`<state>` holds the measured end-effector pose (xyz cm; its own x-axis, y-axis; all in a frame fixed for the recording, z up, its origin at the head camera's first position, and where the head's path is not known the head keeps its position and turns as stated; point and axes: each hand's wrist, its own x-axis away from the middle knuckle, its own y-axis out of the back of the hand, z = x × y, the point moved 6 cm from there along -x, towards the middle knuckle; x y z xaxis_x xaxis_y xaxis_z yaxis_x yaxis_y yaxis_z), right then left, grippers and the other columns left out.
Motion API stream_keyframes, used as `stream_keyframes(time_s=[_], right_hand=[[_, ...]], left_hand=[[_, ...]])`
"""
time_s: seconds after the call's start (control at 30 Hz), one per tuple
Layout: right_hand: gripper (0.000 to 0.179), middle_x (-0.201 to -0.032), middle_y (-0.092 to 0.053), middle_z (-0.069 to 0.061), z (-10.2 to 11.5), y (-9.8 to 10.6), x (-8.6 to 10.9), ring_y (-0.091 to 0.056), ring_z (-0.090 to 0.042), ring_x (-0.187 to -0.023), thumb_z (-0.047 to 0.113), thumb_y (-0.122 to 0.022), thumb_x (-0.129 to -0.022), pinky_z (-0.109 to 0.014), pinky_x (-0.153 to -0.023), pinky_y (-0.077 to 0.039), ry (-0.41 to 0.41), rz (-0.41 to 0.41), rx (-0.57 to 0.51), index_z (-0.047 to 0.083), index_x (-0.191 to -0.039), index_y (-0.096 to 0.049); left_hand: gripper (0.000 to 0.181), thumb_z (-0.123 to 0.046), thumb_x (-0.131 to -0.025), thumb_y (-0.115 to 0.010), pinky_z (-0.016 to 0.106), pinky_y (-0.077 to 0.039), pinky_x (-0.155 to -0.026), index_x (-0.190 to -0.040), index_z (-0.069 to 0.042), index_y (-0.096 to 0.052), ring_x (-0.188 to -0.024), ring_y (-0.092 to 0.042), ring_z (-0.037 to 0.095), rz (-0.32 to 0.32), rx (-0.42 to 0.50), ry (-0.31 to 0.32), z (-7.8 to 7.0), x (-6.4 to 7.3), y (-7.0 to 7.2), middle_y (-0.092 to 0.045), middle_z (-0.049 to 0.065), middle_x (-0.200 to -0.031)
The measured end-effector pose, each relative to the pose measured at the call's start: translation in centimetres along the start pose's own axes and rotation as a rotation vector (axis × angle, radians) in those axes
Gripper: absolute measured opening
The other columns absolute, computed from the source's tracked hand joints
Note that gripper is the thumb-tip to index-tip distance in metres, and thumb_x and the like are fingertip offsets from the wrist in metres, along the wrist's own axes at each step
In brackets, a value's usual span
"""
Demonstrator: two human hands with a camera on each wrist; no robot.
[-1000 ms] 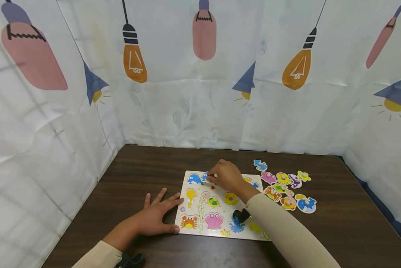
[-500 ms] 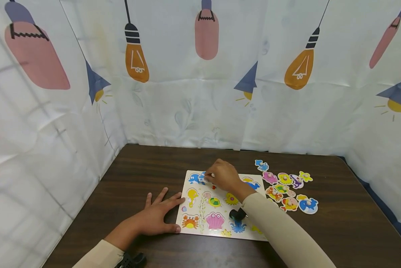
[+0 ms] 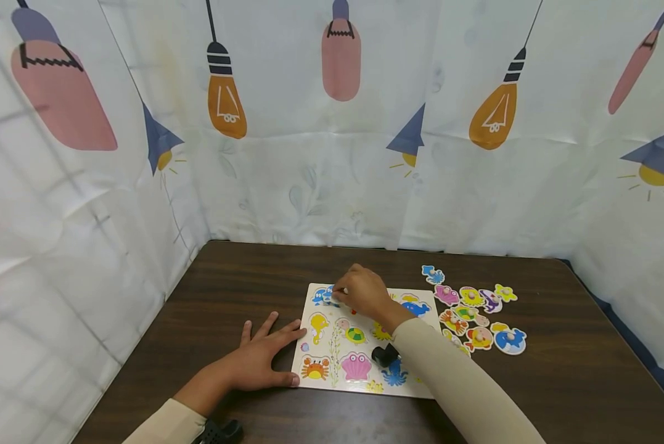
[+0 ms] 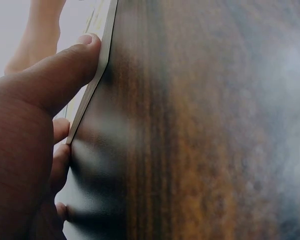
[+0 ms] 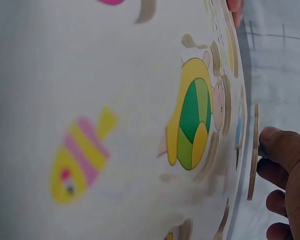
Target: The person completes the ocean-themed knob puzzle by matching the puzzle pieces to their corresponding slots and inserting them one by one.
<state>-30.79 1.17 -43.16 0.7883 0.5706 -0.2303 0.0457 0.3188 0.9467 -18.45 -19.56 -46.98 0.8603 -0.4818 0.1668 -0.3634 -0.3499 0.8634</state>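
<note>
Right hand pinches a thin tan-edged wooden piece, probably light, stiff and best knob-held, rightward of spread left hand.

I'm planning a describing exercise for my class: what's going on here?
A person's right hand pinches a wooden puzzle piece just above the far-left corner of a sea-animal puzzle board. The left hand, fingers spread, touches the board's left edge. More knobbed pieces lie loose on the table, right of the board.

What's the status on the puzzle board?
Right grip pinching puzzle piece above puzzle board, far-left area. Left grip touching its left edge. Right sleeve hides near-right corner; nothing visibly blocking.
</note>
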Motion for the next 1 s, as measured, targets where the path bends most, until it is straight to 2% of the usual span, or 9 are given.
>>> stream_keyframes(time_s=[0.47,1.0], right_hand=[[0.015,-0.096,-0.075,0.015,1.0,-0.6,-0.7,-0.054,-0.009,-0.092,0.036,-0.076,-0.094,-0.03,-0.076,-0.052,0.048,-0.03,0.018,0.027,-0.103,-0.084],[0.016,-0.099,-0.076,0.014,1.7,-1.4,-1.4,-0.058,-0.012,-0.1,0.037,-0.077,-0.094,-0.034,-0.084,-0.054,0.041,0.008,0.04,0.027,-0.104,-0.084]], left_hand=[[0.091,-0.069,-0.083,-0.072,0.08,0.012,-0.106,-0.159,-0.033,-0.04,-0.155,0.0,0.043,0.001,0.021,-0.01,0.0,0.0,0.2,-0.027,-0.004,-0.167],[0.091,-0.07,-0.083,-0.072,0.079,0.013,-0.106,-0.159,-0.033,-0.039,-0.155,0.0,0.043,-0.002,0.019,-0.01,0.3,0.0,-0.1,-0.027,-0.006,-0.167]])
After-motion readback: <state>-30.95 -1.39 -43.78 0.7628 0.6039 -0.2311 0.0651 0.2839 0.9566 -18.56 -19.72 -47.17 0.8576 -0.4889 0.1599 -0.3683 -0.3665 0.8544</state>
